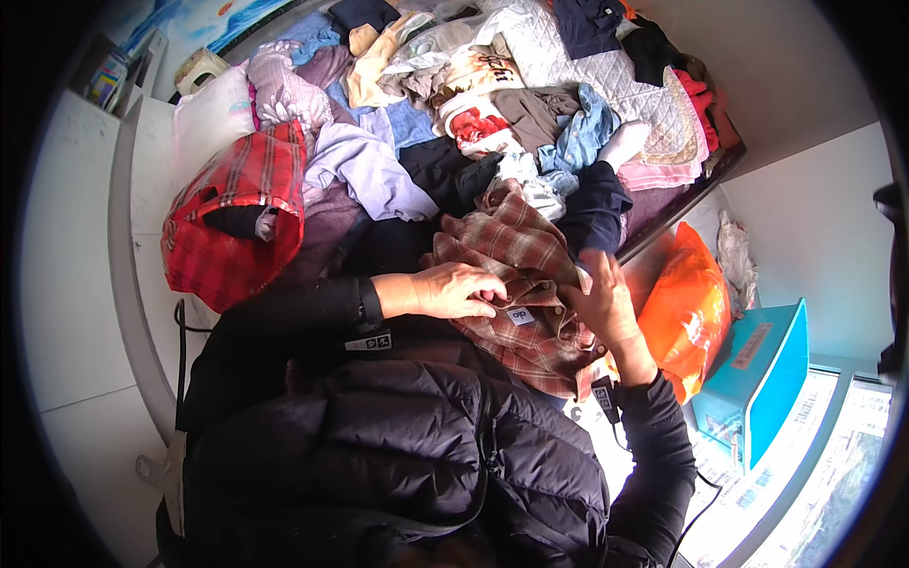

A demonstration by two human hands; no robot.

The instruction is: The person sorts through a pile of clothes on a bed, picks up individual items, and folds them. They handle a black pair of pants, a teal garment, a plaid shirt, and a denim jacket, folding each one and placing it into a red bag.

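Observation:
A brown and red plaid shirt (522, 241) lies bunched over my lap. My left hand (454, 291) is at the shirt's left side, fingers curled at the cloth near its white neck label (520, 316); whether it pinches the fabric is unclear. Along the shirt's right edge is my right hand (607, 298), slightly blurred, its fingers raised and spread and its thumb close to the cloth. Just beyond the shirt are a dark navy garment (596, 213) and black cloth (444, 170).
Heaped clothes cover the bed, with a red plaid bag (241, 213) at left and a lavender garment (369, 170). A quilted mat (618, 85) lies behind. On the right stand an orange plastic bag (685, 312) and a turquoise bin (753, 383).

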